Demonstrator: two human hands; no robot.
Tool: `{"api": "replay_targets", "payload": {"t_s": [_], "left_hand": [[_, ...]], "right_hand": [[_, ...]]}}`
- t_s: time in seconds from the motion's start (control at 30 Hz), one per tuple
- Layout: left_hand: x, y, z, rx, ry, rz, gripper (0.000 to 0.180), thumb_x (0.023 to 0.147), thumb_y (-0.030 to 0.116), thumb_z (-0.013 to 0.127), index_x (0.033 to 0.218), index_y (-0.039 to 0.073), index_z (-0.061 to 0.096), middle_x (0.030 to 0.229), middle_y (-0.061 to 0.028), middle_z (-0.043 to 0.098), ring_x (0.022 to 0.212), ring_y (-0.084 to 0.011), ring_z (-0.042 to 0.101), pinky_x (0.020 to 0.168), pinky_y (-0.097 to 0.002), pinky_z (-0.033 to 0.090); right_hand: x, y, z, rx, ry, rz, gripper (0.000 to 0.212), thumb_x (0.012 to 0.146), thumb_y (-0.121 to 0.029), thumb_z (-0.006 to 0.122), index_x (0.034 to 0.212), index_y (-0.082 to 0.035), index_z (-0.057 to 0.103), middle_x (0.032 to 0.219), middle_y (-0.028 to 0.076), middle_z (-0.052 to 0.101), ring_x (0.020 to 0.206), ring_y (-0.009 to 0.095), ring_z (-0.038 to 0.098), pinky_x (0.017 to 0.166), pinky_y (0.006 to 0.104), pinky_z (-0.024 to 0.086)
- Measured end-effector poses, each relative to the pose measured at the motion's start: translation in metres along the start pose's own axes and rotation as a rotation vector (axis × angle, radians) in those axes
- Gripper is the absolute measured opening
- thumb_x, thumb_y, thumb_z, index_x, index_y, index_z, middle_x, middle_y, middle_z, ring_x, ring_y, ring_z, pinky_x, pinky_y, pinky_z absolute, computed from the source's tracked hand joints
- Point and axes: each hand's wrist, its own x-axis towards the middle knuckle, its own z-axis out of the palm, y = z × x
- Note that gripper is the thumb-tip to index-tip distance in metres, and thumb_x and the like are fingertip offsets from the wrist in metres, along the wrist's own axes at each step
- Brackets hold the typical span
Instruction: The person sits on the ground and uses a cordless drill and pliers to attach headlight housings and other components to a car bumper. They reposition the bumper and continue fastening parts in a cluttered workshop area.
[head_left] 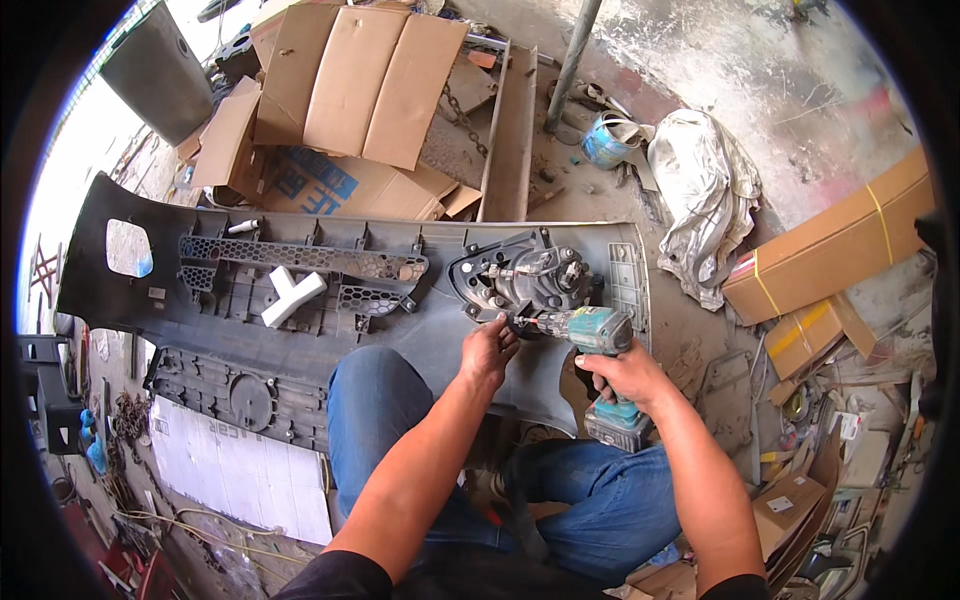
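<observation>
My right hand [628,376] is wrapped round the grip of a teal and black cordless drill [592,326], battery at its base. The drill points left, its bit reaching the lower edge of a dark headlight-like lamp unit [540,275]. Close to the bit tip, my left hand [487,352] is closed in a pinch at that edge; what its fingers hold is too small to tell. Under both lies a large black plastic vehicle panel [290,345], seen from its ribbed inner side. A white T-shaped piece [294,297] rests on the panel, left of my hands.
Opened cardboard boxes [335,90] and a metal channel [510,130] lie beyond the panel. To the right are a paint can [607,140], a crumpled whitish cloth [705,190] and a long carton [830,238]. A white flat board [240,468] lies on the near left floor.
</observation>
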Motion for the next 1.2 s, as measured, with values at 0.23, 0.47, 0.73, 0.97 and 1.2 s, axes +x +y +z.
{"api": "replay_targets", "payload": {"t_s": [0.23,0.47,0.73,0.97,1.2], "left_hand": [[-0.003,0.003,0.001,0.003,-0.027,0.007,0.024,0.108,0.017,0.063,0.086,0.014,0.054,0.073,0.0049,0.048,0.062,-0.0103,0.045,0.060,-0.0288,0.042],[-0.004,0.002,0.001,0.024,0.010,0.012,0.026,0.108,0.017,0.063,0.085,0.015,0.052,0.072,0.0049,0.047,0.061,-0.0101,0.044,0.060,-0.0284,0.042],[0.007,-0.005,-0.010,0.013,-0.042,0.027,0.028,0.108,0.018,0.063,0.083,0.015,0.051,0.072,0.0044,0.047,0.062,-0.0105,0.046,0.061,-0.0286,0.044],[0.028,-0.014,-0.037,0.057,-0.114,-0.021,0.012,0.106,0.024,0.067,0.102,0.013,0.063,0.094,0.0006,0.067,0.086,-0.0161,0.062,0.087,-0.0376,0.050],[0.033,-0.015,-0.042,0.057,-0.124,-0.023,0.013,0.105,0.027,0.066,0.106,0.014,0.064,0.100,0.0011,0.070,0.092,-0.0162,0.063,0.095,-0.0398,0.047]], "right_hand": [[0.001,-0.001,-0.001,0.008,-0.010,-0.001,0.022,0.091,-0.024,0.081,0.097,-0.005,0.070,0.067,0.004,0.063,0.050,0.013,0.057,0.047,0.0305,0.046],[0.002,-0.001,-0.002,-0.026,-0.013,0.014,0.023,0.091,-0.025,0.081,0.094,-0.006,0.070,0.068,0.004,0.064,0.050,0.013,0.058,0.046,0.0308,0.046],[0.010,0.000,-0.009,0.139,-0.056,0.094,0.020,0.092,-0.024,0.079,0.095,-0.007,0.068,0.065,0.004,0.061,0.050,0.015,0.057,0.046,0.0332,0.045],[0.017,0.008,-0.002,-0.280,0.032,0.014,0.029,0.088,-0.030,0.084,0.095,-0.004,0.073,0.072,0.008,0.071,0.058,0.017,0.067,0.054,0.0356,0.054],[0.020,-0.002,-0.001,-0.338,0.044,0.021,0.030,0.086,-0.028,0.087,0.094,-0.002,0.075,0.075,0.008,0.073,0.061,0.016,0.068,0.060,0.0361,0.056]]}}
